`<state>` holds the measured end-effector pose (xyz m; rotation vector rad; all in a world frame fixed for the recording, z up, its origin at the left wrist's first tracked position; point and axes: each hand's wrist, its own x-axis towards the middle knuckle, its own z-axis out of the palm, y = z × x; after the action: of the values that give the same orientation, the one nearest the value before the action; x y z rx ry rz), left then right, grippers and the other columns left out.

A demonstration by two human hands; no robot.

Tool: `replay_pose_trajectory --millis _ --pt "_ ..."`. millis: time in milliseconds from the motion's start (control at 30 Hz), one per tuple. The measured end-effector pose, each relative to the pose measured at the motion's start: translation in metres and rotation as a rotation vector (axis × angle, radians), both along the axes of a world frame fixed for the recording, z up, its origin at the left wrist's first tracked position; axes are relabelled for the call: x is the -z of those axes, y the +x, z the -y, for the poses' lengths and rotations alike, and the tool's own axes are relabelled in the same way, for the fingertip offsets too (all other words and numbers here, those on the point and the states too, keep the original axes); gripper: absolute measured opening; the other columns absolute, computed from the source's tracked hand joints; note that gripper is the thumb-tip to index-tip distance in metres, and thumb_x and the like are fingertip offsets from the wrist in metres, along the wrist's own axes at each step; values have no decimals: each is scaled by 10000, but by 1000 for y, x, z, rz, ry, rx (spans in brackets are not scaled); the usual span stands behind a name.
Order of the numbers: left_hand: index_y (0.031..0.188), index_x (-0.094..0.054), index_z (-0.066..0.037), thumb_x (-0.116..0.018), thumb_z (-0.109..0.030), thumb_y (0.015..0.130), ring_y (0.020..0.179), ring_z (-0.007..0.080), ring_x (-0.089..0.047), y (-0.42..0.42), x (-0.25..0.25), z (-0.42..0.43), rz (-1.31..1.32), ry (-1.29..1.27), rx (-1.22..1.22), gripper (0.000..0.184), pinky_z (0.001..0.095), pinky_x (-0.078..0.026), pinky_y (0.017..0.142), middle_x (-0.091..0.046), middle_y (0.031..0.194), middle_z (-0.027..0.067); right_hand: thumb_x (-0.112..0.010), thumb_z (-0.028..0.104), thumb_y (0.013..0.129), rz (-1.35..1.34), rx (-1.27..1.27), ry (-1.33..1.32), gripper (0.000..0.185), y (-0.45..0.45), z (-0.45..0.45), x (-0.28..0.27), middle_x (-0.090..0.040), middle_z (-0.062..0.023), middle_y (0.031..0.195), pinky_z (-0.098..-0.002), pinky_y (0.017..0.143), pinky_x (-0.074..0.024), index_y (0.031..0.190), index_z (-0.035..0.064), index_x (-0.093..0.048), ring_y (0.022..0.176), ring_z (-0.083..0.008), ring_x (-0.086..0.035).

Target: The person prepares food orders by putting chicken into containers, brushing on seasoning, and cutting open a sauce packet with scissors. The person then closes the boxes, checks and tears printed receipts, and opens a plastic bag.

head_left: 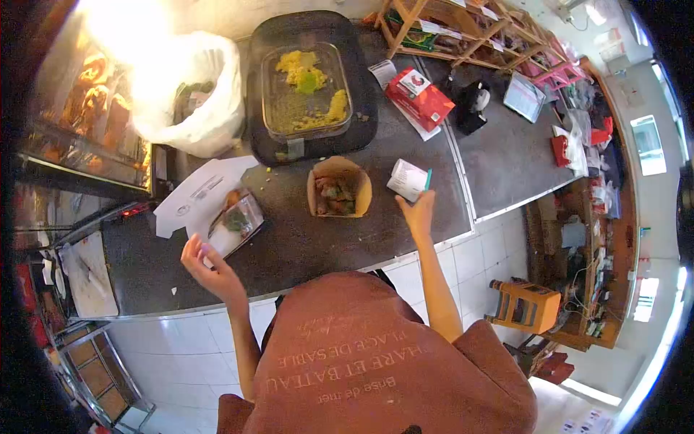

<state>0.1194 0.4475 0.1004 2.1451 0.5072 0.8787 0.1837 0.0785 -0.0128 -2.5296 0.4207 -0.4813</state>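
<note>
One small white container with a teal edge (pixel 408 180) sits tilted at right of centre in the frame, the grip of the right hand (pixel 420 215) clamped on its lower right corner; whether it is lifted or rests on the dark surface (pixel 289 253), I cannot tell; that corner hold looks slight, so the container could twist or slip out if most of its weight lies at the far end; if it is open, which the view does not settle, a steeper tilt could spill what is inside.

Near the middle of the frame, an open kraft-paper food box (pixel 363 191) holds browned pieces of food; its walls stand tall, so a low sweep of the container could catch one and tip it.

Left of centre and lower, the left hand (pixel 215 273) has its fingers loosely apart and nothing visible in them; it hangs beside a white windowed carton (pixel 226 238) with a raised paper flap (pixel 194 197); a careless wrist could crush the carton or drag it toward the near edge; yellow crumbs (pixel 268 169) below the glass dish (pixel 289 101) at upper centre could stick to anything slid across them.
</note>
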Motion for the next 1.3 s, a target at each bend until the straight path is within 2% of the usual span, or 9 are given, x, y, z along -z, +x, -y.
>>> replay_pose_trajectory --millis 100,300,467,533,633,767,900,1067,1300 --pt "1009 -498 5 -460 -34 848 937 267 -493 18 -21 52 124 146 269 170 357 -408 802 -504 1007 149 -714 170 686 50 9 319 423 27 15 16 -471 -155 825 -365 705 -398 899 -15 -399 785 -359 -474" --pt "1002 -489 -11 -520 -6 799 873 288 -524 49 -38 187 210 60 868 206 359 -414 803 -530 960 145 -697 192 698 101 -211 648 395 55 37 -93 -527 -212 804 -370 676 -422 897 20 -403 796 -376 -536" --pt "1106 -447 -1 -561 -59 765 1102 332 -421 65 63 268 -348 2 1155 365 416 -367 904 -411 1188 166 -689 181 697 -241 -440 359 383 44 87 17 -530 -185 789 -337 655 -430 911 14 -419 747 -325 -543" --pt "1157 -422 1 -572 -114 764 1164 331 -359 66 121 282 -362 364 1094 436 453 -308 958 -384 1227 156 -673 169 711 -291 -447 358 336 36 92 29 -537 -182 799 -338 647 -433 895 5 -444 739 -309 -546" --pt "1246 -350 3 -599 -216 746 1253 319 -238 66 146 294 -449 576 1030 601 559 -160 1009 -310 1299 129 -617 147 767 115 -323 319 204 39 102 12 -550 -146 807 -371 627 -429 838 9 -486 733 -276 -550" --pt "1267 -326 -6 -617 -257 734 1274 314 -194 68 138 297 -517 468 993 657 643 -80 974 -276 1318 107 -462 353 880 212 132 1877 295 38 117 -11 -522 -4 733 -244 546 -376 886 80 -572 613 -120 -476" --pt "1271 -326 -3 -637 -286 713 1291 298 -161 74 135 297 -554 444 988 699 667 -46 963 -259 1332 98 -405 391 898 -281 -158 1248 412 23 112 -23 -438 15 554 -208 444 -352 883 32 -607 473 -84 -412" --pt "1280 -319 -6 -660 -401 659 1300 273 -157 70 130 295 -593 442 979 811 670 -15 960 -239 1360 75 -579 69 810 -202 -489 821 135 18 106 15 -635 -100 781 -240 573 -463 908 -17 -613 650 -127 -594" --pt "1290 -301 -9 -672 -439 630 1309 249 -145 70 133 297 -607 430 960 871 680 15 947 -238 1367 65 -597 32 747 -25 -463 498 113 13 97 -1 -606 -141 795 -291 624 -448 854 -3 -599 711 -227 -593"
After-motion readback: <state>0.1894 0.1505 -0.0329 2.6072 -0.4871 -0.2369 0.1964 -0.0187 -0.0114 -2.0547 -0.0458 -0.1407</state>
